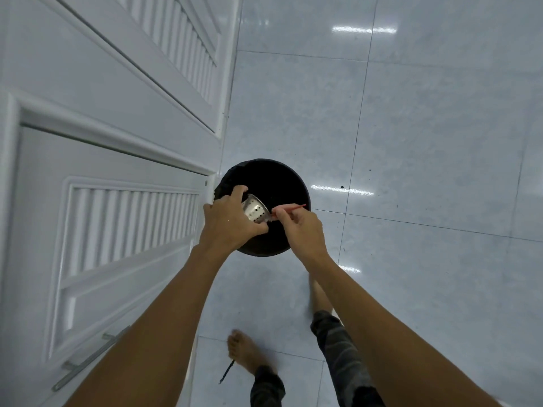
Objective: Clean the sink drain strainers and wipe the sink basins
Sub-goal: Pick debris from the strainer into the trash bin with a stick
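View from above, looking down my two bare forearms to the floor. My left hand (227, 220) is wrapped around a perforated metal sink strainer (255, 212), fingers clamped on its rim, holding it tilted on its side over the open mouth of a black bin (289, 183). My right hand (302, 227) is pinched shut on a thin red-handled brush (289, 209), whose tip meets the lower edge of the strainer; the handle points up and to the right across the bin opening. The bin stands on pale glossy floor tiles (426, 127), just beside white louvred cabinet doors (117, 218) on my left; a metal bar handle (88, 359) shows on the nearer door. My bare feet are visible below, with a thin dark stick (226, 371) lying on the tiles just beside my left foot (245, 352).
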Tool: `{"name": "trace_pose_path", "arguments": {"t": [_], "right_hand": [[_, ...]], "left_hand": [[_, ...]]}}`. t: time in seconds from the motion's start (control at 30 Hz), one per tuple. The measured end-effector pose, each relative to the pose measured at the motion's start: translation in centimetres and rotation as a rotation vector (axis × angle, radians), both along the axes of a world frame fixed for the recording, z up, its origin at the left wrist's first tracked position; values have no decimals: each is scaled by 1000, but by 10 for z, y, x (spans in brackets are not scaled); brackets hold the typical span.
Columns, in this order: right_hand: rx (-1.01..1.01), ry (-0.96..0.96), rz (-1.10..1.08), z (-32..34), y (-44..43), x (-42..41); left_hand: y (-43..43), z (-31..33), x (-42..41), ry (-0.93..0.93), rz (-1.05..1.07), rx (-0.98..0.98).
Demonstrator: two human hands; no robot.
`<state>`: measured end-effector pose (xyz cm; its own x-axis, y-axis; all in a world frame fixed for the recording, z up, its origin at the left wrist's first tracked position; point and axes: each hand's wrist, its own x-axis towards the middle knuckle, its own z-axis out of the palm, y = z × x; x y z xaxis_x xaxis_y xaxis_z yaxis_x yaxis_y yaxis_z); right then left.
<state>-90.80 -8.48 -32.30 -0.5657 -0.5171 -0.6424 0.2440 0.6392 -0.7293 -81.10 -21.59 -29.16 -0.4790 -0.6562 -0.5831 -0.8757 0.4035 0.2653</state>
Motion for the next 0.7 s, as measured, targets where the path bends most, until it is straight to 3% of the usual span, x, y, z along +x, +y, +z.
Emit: {"name": "trace_pose_path", "arguments": {"t": [0.13, 0.2, 0.27, 0.37, 0.5, 0.7], "right_hand": [[67, -5, -189, -7, 0, -5], [35, -75, -123, -9, -1, -2], [62, -11, -26, -10, 0, 3], [135, 92, -111, -8, 3, -2], [75, 110, -180, 18, 2, -12], [-131, 133, -347, 113, -9, -26]], "left_hand": [[-1, -1, 1, -32, 34, 30], [-1, -2, 2, -54, 45, 59], [1, -3, 1, -50, 43, 65], [5, 1, 7, -6, 95, 56], [11, 16, 16, 245, 303, 86], [14, 70, 11, 643, 429, -134]]}}
